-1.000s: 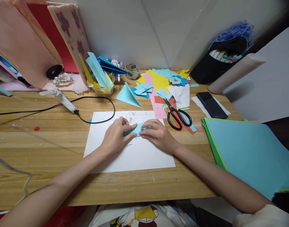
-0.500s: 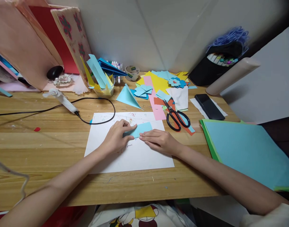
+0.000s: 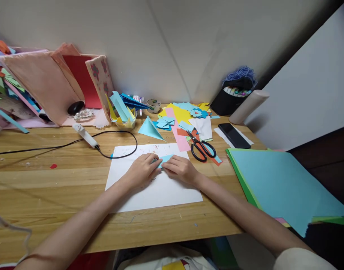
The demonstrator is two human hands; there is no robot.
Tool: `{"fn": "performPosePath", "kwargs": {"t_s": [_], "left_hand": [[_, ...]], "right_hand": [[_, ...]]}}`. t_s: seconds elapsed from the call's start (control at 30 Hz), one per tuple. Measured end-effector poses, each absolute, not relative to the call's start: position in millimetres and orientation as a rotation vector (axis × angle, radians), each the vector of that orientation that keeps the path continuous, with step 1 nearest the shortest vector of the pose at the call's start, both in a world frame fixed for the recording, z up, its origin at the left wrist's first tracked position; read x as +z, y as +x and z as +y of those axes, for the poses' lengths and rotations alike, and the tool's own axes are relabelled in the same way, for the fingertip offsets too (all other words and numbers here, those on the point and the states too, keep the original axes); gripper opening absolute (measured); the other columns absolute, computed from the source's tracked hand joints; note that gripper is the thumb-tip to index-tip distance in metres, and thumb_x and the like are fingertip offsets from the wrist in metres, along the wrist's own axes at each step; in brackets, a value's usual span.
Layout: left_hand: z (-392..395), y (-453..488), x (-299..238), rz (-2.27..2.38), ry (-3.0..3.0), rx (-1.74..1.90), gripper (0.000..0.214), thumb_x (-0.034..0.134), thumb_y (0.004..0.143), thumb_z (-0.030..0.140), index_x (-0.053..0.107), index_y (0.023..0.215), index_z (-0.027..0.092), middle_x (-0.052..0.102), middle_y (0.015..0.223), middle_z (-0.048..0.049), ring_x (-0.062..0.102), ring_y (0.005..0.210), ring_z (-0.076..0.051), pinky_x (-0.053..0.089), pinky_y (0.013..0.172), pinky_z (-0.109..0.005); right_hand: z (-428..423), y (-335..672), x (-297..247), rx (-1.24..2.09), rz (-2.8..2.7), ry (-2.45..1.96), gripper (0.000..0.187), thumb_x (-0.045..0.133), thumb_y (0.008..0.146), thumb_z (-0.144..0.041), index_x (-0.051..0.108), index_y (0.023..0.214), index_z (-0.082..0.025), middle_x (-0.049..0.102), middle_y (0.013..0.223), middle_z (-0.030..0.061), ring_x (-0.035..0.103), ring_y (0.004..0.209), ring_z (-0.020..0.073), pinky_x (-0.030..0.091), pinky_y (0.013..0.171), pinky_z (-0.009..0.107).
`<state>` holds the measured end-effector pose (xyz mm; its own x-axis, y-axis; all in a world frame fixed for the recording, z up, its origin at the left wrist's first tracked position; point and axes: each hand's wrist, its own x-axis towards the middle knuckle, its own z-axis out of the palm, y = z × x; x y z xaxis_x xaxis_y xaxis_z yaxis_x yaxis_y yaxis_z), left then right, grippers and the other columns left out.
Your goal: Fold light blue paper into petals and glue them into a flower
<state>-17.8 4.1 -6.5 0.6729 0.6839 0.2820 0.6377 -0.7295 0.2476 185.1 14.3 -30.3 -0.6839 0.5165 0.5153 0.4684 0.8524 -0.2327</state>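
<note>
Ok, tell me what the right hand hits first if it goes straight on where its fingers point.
Probably the left hand: the right hand points leftward along the small blue paper on the white sheet, and their fingertips nearly meet.

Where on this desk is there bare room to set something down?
Bare wood left of the white sheet, in front of the cable, and the strip along the near edge of the desk. Crowded behind the sheet: paper scraps, scissors, phone.

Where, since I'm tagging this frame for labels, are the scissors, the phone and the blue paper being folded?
scissors (image 3: pixel 199 146): head view, where the black handles join.
phone (image 3: pixel 233 135): head view, middle of its dark screen.
blue paper (image 3: pixel 166 158): head view, its exposed upper strip.
</note>
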Motion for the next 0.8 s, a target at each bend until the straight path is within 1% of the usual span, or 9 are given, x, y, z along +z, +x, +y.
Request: {"fn": "performPosePath", "kwargs": {"t_s": [0.1, 0.2, 0.27, 0.37, 0.47, 0.57, 0.7, 0.8], "left_hand": [[3, -18, -6, 1.13, 2.684, 0.674, 0.029, 0.035, 0.089, 0.026, 0.06, 0.101, 0.019, 0.064, 0.094, -0.0092, 0.057, 0.086, -0.018, 0.043, 0.075, -0.031], [1, -17, 0, 1.308, 2.5, 0.75, 0.028, 0.036, 0.088, 0.029, 0.062, 0.09, 0.019, 0.067, 0.083, -0.006, 0.06, 0.075, -0.015, 0.043, 0.066, -0.025], [0, -15, 7, 1.379, 2.39, 0.771, 0.027, 0.039, 0.087, 0.03, 0.063, 0.085, 0.02, 0.068, 0.08, -0.0043, 0.06, 0.07, -0.015, 0.041, 0.063, -0.024], [2, -10, 16, 1.366, 2.247, 0.784, 0.024, 0.043, 0.084, 0.029, 0.065, 0.081, 0.019, 0.069, 0.082, -0.0043, 0.061, 0.073, -0.016, 0.042, 0.066, -0.025], [7, -4, 19, 1.298, 2.065, 0.772, 0.026, 0.045, 0.082, 0.03, 0.067, 0.078, 0.018, 0.069, 0.082, -0.0034, 0.06, 0.074, -0.016, 0.042, 0.067, -0.024], [12, 1, 15, 1.256, 1.874, 0.753, 0.025, 0.052, 0.077, 0.034, 0.068, 0.075, 0.017, 0.069, 0.076, -0.0026, 0.059, 0.07, -0.015, 0.042, 0.063, -0.023], [15, 0, 10, 1.265, 1.722, 0.723, 0.023, 0.059, 0.069, 0.035, 0.068, 0.067, 0.013, 0.066, 0.067, -0.0026, 0.055, 0.062, -0.013, 0.04, 0.056, -0.022], [16, -6, 9, 1.308, 1.646, 0.721, 0.025, 0.061, 0.067, 0.035, 0.066, 0.064, 0.011, 0.064, 0.062, -0.0027, 0.053, 0.057, -0.012, 0.038, 0.053, -0.022]], "right_hand": [[16, 180, -18, 0.201, -2.298, -0.78, 0.014, 0.048, 0.084, -0.02, 0.061, 0.088, -0.018, 0.063, 0.075, 0.0061, 0.054, 0.075, 0.0168, 0.044, 0.067, 0.03], [16, 175, -1, 0.448, -2.189, -0.846, 0.013, 0.048, 0.084, -0.023, 0.06, 0.086, -0.018, 0.063, 0.078, 0.0051, 0.054, 0.075, 0.0158, 0.043, 0.069, 0.029], [17, 174, 8, 0.649, -2.125, -0.919, 0.013, 0.048, 0.084, -0.026, 0.059, 0.083, -0.018, 0.062, 0.078, 0.0037, 0.055, 0.073, 0.0142, 0.042, 0.067, 0.026], [19, 176, 14, 0.847, -2.037, -1.033, 0.016, 0.05, 0.083, -0.028, 0.058, 0.076, -0.017, 0.061, 0.072, 0.0007, 0.054, 0.067, 0.012, 0.04, 0.061, 0.023], [20, 179, 9, 0.842, -1.974, -1.083, 0.018, 0.051, 0.081, -0.028, 0.058, 0.069, -0.017, 0.058, 0.064, -0.0012, 0.052, 0.062, 0.0108, 0.037, 0.057, 0.021], [18, 179, 2, 0.795, -1.932, -1.109, 0.018, 0.052, 0.08, -0.026, 0.058, 0.067, -0.016, 0.057, 0.062, -0.0014, 0.05, 0.059, 0.0105, 0.036, 0.055, 0.021], [16, 179, 0, 0.886, -1.945, -1.114, 0.018, 0.052, 0.081, -0.027, 0.063, 0.071, -0.017, 0.063, 0.067, 0.0003, 0.055, 0.064, 0.012, 0.04, 0.059, 0.023], [18, 187, 4, 1.028, -2.007, -1.062, 0.023, 0.047, 0.085, -0.029, 0.066, 0.087, -0.019, 0.068, 0.088, 0.0031, 0.061, 0.081, 0.0149, 0.045, 0.071, 0.026]]}}
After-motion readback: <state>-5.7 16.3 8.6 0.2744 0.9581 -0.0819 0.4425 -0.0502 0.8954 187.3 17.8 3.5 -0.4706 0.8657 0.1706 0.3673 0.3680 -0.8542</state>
